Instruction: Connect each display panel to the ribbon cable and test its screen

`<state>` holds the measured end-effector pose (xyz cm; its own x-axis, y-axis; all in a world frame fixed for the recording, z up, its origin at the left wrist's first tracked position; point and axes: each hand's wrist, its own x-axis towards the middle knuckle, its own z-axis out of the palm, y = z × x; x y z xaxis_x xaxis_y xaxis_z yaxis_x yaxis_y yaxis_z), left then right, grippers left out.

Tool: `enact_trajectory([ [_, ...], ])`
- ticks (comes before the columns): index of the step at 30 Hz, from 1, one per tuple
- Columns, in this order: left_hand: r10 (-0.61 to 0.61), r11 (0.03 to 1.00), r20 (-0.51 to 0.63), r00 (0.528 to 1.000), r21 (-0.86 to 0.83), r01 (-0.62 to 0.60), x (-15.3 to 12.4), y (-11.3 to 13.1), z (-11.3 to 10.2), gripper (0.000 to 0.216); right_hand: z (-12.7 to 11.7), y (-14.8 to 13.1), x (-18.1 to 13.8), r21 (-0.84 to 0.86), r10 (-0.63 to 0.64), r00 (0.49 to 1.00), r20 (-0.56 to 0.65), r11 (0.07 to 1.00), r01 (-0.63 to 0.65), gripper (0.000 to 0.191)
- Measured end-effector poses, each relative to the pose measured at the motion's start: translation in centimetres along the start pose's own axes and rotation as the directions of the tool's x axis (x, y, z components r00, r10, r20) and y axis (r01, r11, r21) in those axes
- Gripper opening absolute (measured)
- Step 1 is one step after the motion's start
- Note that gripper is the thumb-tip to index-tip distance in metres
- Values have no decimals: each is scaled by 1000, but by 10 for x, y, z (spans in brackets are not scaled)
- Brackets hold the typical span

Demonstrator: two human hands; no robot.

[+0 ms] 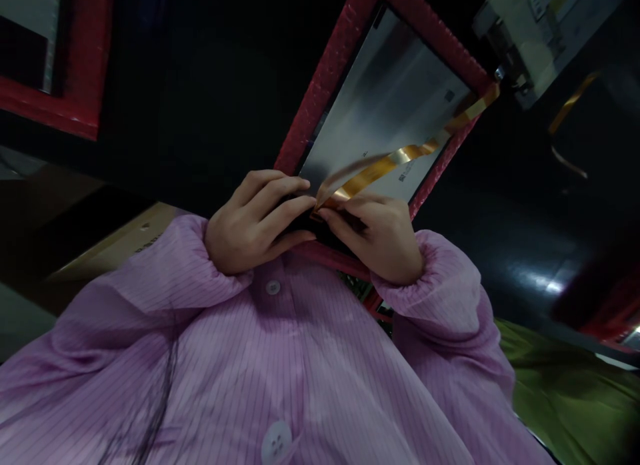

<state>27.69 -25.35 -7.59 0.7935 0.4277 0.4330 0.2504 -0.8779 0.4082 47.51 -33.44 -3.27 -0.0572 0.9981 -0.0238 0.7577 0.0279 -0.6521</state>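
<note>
Left hand (250, 226) over partly hidden panel (373, 105)

readable text: none | silver panel (367, 118): too small | cardboard (117, 243): blurred

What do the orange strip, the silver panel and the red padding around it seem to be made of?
Orange strip: probably thin, glossy plastic film; it curves freely and catches bright highlights.
Silver panel: smooth and satiny, with soft reflections; metal or a metallic film, I can't tell which.
Red padding: likely soft plastic bubble wrap, judging by its bumpy, slightly shiny surface.
</note>
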Motion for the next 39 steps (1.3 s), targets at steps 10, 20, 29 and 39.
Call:
enact_trajectory([
  [10, 102, 995, -45, 994, -7, -102, -6, -2, 2, 17, 0, 1, 1, 12, -14, 1000, 10, 1000, 13, 27],
  [20, 277, 959, -163, 947, 113, -261, -5, -3, 5, 21, 1, 1, 2, -7, -48, 999, -19, 999, 48, 24],
  [29, 275, 958, -163, 948, 129, -256, -3, -1, 5, 24, 0, 2, 2, 4, -38, 999, -10, 999, 38, 22],
  [39, 168, 985, -101, 981, -11, -169, -11, -2, 7, 35, 0, 2, 4, 0, -46, 999, -7, 999, 46, 33],
])
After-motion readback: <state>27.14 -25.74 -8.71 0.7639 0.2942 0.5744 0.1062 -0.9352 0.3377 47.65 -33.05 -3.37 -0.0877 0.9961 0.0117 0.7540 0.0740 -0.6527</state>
